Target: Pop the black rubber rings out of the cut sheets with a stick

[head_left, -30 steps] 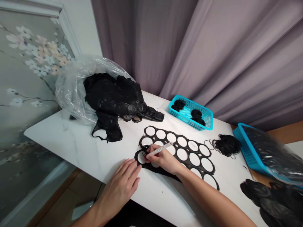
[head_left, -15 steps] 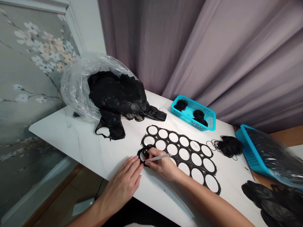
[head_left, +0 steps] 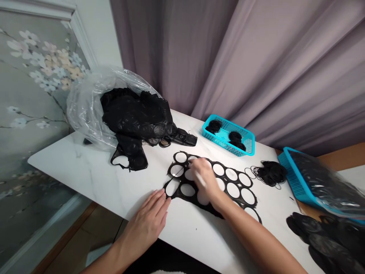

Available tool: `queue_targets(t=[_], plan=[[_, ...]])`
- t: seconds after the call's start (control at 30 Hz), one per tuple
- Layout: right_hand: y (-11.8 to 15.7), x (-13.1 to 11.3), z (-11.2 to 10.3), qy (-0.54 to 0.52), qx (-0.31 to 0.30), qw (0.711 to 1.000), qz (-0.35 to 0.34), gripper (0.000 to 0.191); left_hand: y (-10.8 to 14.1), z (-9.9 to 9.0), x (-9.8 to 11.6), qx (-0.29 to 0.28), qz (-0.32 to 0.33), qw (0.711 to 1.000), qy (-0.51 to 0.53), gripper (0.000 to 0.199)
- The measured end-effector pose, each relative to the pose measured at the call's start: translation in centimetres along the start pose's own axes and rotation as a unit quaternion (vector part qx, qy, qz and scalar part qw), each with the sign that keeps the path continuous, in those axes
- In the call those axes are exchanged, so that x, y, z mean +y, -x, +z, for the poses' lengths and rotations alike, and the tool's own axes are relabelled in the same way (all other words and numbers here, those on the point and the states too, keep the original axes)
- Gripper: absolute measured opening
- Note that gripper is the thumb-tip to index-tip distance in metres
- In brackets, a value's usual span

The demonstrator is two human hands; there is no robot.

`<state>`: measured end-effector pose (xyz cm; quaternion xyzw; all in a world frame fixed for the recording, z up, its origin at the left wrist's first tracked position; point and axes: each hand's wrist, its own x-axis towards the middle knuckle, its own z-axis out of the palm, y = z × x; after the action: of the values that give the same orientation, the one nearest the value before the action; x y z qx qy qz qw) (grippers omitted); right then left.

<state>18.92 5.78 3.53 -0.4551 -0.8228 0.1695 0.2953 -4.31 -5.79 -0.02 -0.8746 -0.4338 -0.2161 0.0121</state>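
As the right hand [head_left: 203, 177] blurs across a black perforated sheet [head_left: 225, 182], the left hand [head_left: 144, 224] lies flat and open on a white marble-look table [head_left: 85, 179], its fingertips at the sheet's lower-left edge, seemingly touching it. Seen from the head-worn camera, the two hands are apart but near each other, not clamped together on anything. Motion blur hides the right fingers, so whether they grip the slim pale tool [head_left: 201, 179] beneath them cannot be told.

The sheet lies mid-table, its round holes showing the white surface through them. Beyond it sit a heap of black material [head_left: 131, 118] in a clear plastic bag [head_left: 85, 110] and a teal mesh basket [head_left: 225, 146] holding black coils [head_left: 214, 126]. A loose tangle of thin black loops [head_left: 269, 173] lies on the table to the right, by a second teal basket [head_left: 296, 179] and a dark pile [head_left: 322, 238].

The risk looks greatest at the sheet's narrow webs: a hard tug could tear them. With only light contact from the left hand, the sheet could also slide, and a slipping tool tip could snag the thin strands.
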Motion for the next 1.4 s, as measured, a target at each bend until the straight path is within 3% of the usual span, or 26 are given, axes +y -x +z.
queue_targets(t=[0.07,0.13,0.2,0.3,0.47,0.53,0.67,1.03,1.1,1.23,1.3,1.4], plan=[[-0.9,2.6,-1.3,0.021,0.102,0.987,0.124,0.018,-0.1,-0.2,-0.2,0.003,0.005,1.000,0.002,0.036],[-0.8,4.2,-2.2,-0.029,0.117,0.976,0.183,0.024,-0.5,-0.6,-0.1,0.006,0.003,1.000,0.006,0.033],[0.0,4.3,-2.4,-0.126,0.075,0.969,0.200,0.029,-1.1,-0.9,0.2,0.014,-0.002,1.000,0.011,0.030],[2.0,2.6,-2.0,-0.253,-0.011,0.943,0.215,0.030,-2.1,-0.9,1.3,0.011,0.019,0.999,0.031,0.031],[4.4,-0.5,-1.4,-0.352,-0.140,0.900,0.214,0.027,-2.3,0.8,2.6,-0.023,0.051,0.998,0.035,0.038],[4.8,-1.0,-1.4,-0.326,-0.164,0.912,0.185,0.026,-2.1,1.2,2.6,-0.027,0.050,0.998,0.033,0.039],[5.4,-1.3,-1.2,-0.258,-0.144,0.943,0.154,0.028,-2.1,1.2,2.4,-0.039,0.051,0.998,0.025,0.041],[5.7,-1.2,-0.7,-0.206,-0.145,0.960,0.121,0.027,-2.3,1.2,2.4,-0.041,0.061,0.997,0.014,0.038],[6.2,-1.7,-0.4,-0.163,-0.153,0.971,0.089,0.025,-2.3,1.2,2.5,-0.036,0.056,0.997,0.027,0.037],[6.9,-2.5,0.4,-0.040,-0.162,0.985,-0.041,0.016,-2.4,1.1,2.4,-0.033,0.051,0.997,0.040,0.034],[6.2,-1.5,0.1,0.006,-0.119,0.992,-0.044,0.014,-2.5,1.0,2.3,-0.039,0.049,0.997,0.038,0.034],[4.3,2.3,-1.8,0.028,0.041,0.993,0.108,0.017,-2.5,1.0,1.9,-0.042,0.049,0.997,0.044,0.038]])
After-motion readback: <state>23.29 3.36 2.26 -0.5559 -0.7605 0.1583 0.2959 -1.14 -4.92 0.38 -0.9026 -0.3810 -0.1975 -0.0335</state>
